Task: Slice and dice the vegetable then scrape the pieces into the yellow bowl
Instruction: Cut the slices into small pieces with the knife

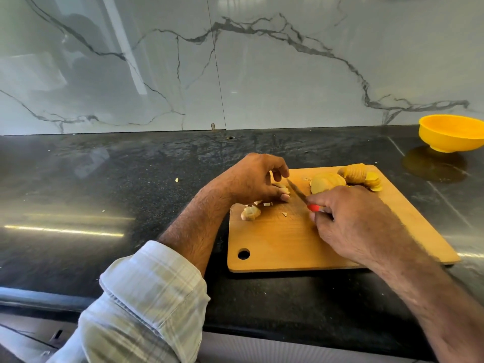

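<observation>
A wooden cutting board (288, 244) lies on the black counter. My right hand (351, 218) grips a red-handled knife (298, 193), blade pointing up-left. My left hand (258, 179) curls its fingers over pale potato pieces (284, 189) just left of the blade. Diced bits (251, 212) lie near the board's left edge. A fan of potato slices (327, 181) and a sliced potato piece (358, 174) rest at the board's far side. The yellow bowl (450, 136) stands at the far right, apart from the board.
A marble backsplash (235, 74) rises behind the counter (104, 192). One stray potato bit (177, 180) lies on the counter left of the board. The counter's front edge (288, 334) runs below my arms.
</observation>
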The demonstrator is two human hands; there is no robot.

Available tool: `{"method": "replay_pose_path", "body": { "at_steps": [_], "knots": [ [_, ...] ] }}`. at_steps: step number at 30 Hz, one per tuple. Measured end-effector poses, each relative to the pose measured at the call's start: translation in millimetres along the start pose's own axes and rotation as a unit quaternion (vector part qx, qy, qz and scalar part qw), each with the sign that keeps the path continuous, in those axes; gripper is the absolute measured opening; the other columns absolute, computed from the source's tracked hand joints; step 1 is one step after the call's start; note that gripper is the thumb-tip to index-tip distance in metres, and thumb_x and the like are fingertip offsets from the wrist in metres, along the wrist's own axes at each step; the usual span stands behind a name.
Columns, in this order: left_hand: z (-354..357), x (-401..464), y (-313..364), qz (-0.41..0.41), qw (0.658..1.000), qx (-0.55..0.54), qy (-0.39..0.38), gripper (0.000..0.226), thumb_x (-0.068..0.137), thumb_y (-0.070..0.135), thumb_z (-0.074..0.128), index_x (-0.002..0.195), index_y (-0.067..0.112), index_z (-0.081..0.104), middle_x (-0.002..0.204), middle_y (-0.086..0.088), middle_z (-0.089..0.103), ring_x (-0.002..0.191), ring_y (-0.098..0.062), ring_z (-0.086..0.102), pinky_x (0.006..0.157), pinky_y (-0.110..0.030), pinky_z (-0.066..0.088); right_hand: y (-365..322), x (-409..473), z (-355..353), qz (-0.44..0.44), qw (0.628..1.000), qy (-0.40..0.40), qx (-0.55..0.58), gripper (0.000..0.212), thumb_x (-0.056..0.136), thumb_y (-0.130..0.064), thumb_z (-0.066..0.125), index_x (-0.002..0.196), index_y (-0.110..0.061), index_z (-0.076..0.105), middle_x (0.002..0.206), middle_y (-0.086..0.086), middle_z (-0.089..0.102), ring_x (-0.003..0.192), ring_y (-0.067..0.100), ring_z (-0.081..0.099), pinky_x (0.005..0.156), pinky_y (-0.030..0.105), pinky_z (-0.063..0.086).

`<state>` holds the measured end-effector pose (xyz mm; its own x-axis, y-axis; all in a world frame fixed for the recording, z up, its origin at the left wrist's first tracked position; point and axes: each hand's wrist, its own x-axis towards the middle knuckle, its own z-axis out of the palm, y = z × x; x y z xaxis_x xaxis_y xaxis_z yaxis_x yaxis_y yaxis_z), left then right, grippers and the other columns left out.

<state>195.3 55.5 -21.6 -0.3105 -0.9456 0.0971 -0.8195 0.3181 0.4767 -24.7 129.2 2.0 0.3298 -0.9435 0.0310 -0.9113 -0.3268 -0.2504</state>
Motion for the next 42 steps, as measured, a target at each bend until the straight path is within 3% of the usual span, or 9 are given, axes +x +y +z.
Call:
{"method": "replay_pose_path", "body": {
  "at_steps": [7, 14, 17, 22, 27, 35, 40, 42],
  "knots": [
    [-3.3, -1.5, -4.3, -0.012, 0.999, -0.014, -0.04, 0.039, 0.089, 0.035, 0.083, 0.124, 0.022, 0.071, 0.107, 0.01, 0.063, 0.095, -0.006, 0.062, 0.079, -0.018, 0.051, 0.8, -3.6, 4.8, 0.023, 1.0, 0.003, -0.001, 0.04, 0.099, -0.041, 0.06, 0.139, -0.035, 0.062, 0.119, -0.006, 0.07, 0.106, 0.016, 0.064, 0.092, 0.033, 0.059],
    [-4.6, -2.4, -0.3, -0.03, 0.998, -0.06, -0.018, 0.046, 0.081, 0.033, 0.09, 0.12, 0.02, 0.07, 0.1, 0.006, 0.07, 0.088, -0.006, 0.068, 0.078, -0.019, 0.057, -6.3, -5.8, 5.0, 0.011, 1.0, 0.009, -0.015, 0.036, 0.1, -0.04, 0.058, 0.134, -0.032, 0.066, 0.116, -0.009, 0.071, 0.105, 0.015, 0.065, 0.092, 0.032, 0.059],
    [-8.7, -3.5, -2.4, -0.033, 0.998, -0.039, -0.027, 0.033, 0.084, 0.033, 0.087, 0.113, 0.024, 0.075, 0.104, 0.01, 0.071, 0.093, -0.005, 0.067, 0.082, -0.022, 0.055, -11.2, -8.8, 8.4, -0.004, 1.0, 0.008, -0.015, 0.033, 0.1, -0.041, 0.056, 0.129, -0.031, 0.068, 0.105, -0.011, 0.072, 0.095, 0.011, 0.065, 0.087, 0.028, 0.059],
    [-8.2, -2.6, -1.0, -0.043, 0.998, -0.034, -0.024, 0.018, 0.085, 0.027, 0.087, 0.101, 0.023, 0.082, 0.102, 0.014, 0.072, 0.097, -0.004, 0.067, 0.089, -0.025, 0.057, -19.2, -9.7, 2.8, -0.018, 0.999, 0.019, -0.033, 0.036, 0.101, -0.041, 0.055, 0.133, -0.03, 0.066, 0.111, -0.011, 0.071, 0.099, 0.011, 0.064, 0.091, 0.029, 0.059],
    [-7.0, 0.3, 0.8, -0.046, 0.998, -0.027, -0.019, 0.012, 0.085, 0.023, 0.087, 0.096, 0.019, 0.084, 0.099, 0.012, 0.074, 0.093, -0.004, 0.068, 0.078, -0.017, 0.051, -25.6, -9.0, 3.1, -0.019, 0.998, -0.025, -0.054, 0.026, 0.098, -0.04, 0.056, 0.117, -0.028, 0.07, 0.097, -0.008, 0.067, 0.09, 0.013, 0.063, 0.078, 0.028, 0.059],
    [-9.5, 0.3, 4.8, -0.053, 0.998, -0.016, -0.03, 0.009, 0.086, 0.02, 0.086, 0.095, 0.02, 0.083, 0.096, 0.015, 0.071, 0.092, -0.004, 0.066, 0.076, -0.016, 0.049, -53.1, 12.8, -0.1, -0.011, 0.984, -0.143, -0.104, 0.043, 0.095, -0.036, 0.067, 0.134, -0.022, 0.057, 0.124, 0.003, 0.063, 0.111, 0.024, 0.062, 0.095, 0.039, 0.058],
    [-9.5, -1.3, 7.1, -0.056, 0.998, -0.015, -0.031, 0.01, 0.086, 0.021, 0.086, 0.095, 0.02, 0.083, 0.097, 0.015, 0.071, 0.095, -0.005, 0.066, 0.084, -0.023, 0.055, -38.2, 19.0, 2.2, -0.002, 0.996, -0.063, -0.059, 0.041, 0.094, -0.036, 0.068, 0.133, -0.022, 0.062, 0.118, 0.001, 0.066, 0.104, 0.019, 0.062, 0.087, 0.032, 0.058],
    [-10.8, -3.9, 3.4, -0.054, 0.998, -0.018, -0.032, 0.011, 0.086, 0.02, 0.086, 0.096, 0.022, 0.083, 0.098, 0.016, 0.072, 0.096, -0.003, 0.067, 0.089, -0.025, 0.056, -31.5, 15.8, 7.8, -0.011, 0.999, -0.033, -0.042, 0.032, 0.095, -0.036, 0.067, 0.125, -0.024, 0.068, 0.11, -0.002, 0.068, 0.096, 0.017, 0.063, 0.08, 0.03, 0.059]
  ]
}}
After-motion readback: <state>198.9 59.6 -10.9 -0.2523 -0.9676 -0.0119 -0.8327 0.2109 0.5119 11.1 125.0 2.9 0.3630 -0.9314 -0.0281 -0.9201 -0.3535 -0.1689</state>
